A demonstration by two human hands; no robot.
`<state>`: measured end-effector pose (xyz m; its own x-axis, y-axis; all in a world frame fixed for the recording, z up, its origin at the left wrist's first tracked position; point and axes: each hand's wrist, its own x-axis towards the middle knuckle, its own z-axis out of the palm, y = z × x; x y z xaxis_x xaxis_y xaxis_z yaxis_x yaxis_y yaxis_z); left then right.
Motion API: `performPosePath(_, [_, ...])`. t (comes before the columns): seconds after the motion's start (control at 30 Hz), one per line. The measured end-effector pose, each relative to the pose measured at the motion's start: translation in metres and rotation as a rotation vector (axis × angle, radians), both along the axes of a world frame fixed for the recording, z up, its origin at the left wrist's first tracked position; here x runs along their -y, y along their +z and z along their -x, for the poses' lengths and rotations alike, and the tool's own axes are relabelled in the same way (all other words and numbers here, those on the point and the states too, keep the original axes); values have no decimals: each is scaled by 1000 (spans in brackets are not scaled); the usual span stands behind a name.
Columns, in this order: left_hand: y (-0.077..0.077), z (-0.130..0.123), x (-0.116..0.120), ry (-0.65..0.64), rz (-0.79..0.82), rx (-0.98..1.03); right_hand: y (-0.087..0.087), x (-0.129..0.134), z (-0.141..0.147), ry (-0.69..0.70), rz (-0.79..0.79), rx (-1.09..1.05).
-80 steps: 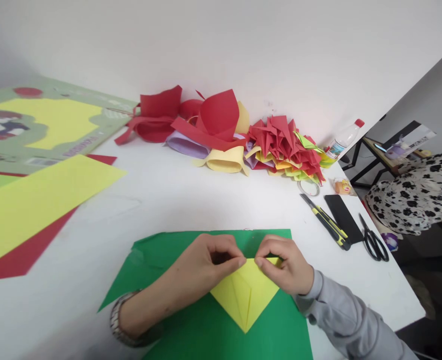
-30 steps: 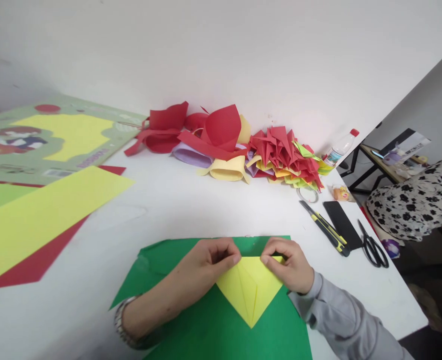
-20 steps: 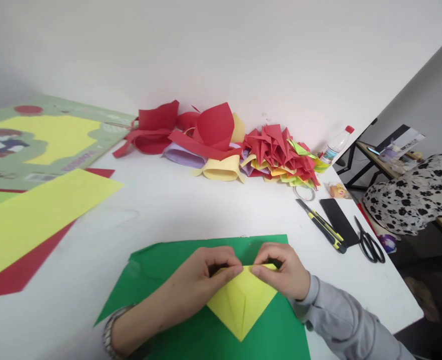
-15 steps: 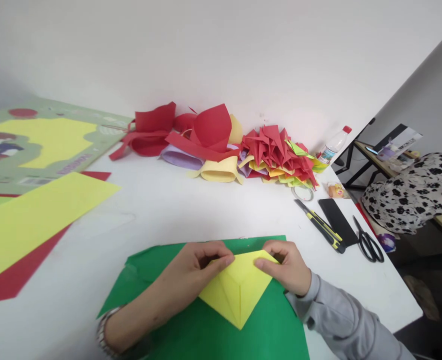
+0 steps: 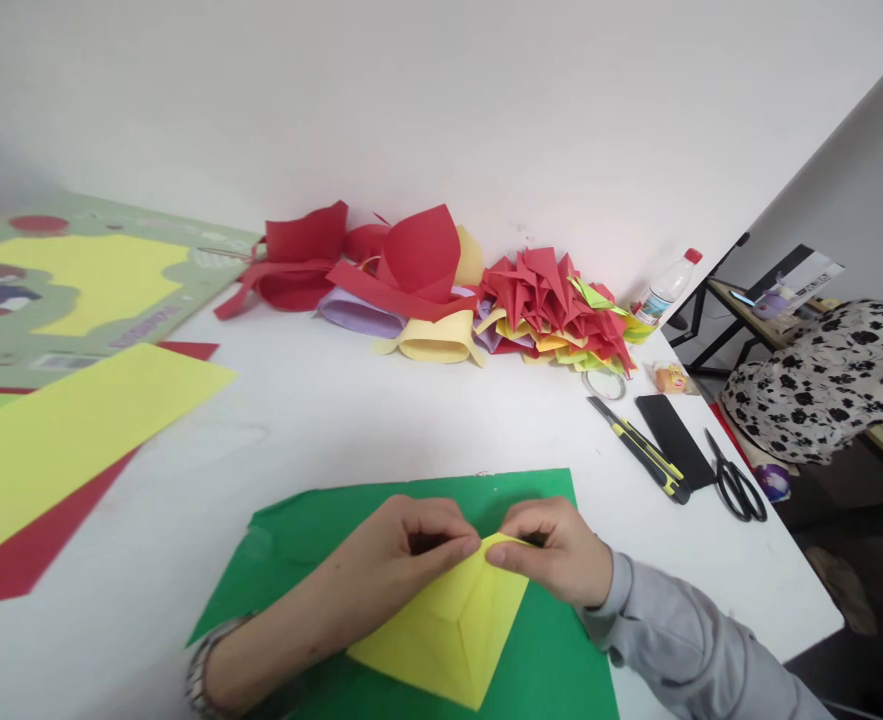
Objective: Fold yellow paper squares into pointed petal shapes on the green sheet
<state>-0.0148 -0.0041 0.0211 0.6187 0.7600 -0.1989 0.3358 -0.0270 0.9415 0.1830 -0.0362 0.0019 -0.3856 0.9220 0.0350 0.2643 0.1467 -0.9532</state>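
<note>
A folded sheet of yellow paper shows creases meeting near its middle and a corner pointing down toward me. My left hand pinches its upper edge between thumb and fingers. Close beside it, my right hand pinches the top corner the same way, the two thumbs nearly touching. Beneath the hands and the paper lies a large green sheet, its left corner wrinkled. Part of the yellow paper's upper edge is hidden by the fingers.
Yellow and red sheets lie at left beside a printed green board. Red paper shapes and spiky folded red pieces line the wall. A utility knife, scissors and bottle are right. A person stands beyond.
Both hands have come closer together along the yellow paper's top, the right moving left. The paper has turned and shifted down toward me, with more of its left side showing.
</note>
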Motion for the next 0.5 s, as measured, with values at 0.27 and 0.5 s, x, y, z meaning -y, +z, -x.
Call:
performPosePath(0.27, [2,-6,5,91,64,30,1,0,-1,46,-59,38])
performPosePath(0.5, [1,-10,11,87,82,20,1,1,1,69,-128,86])
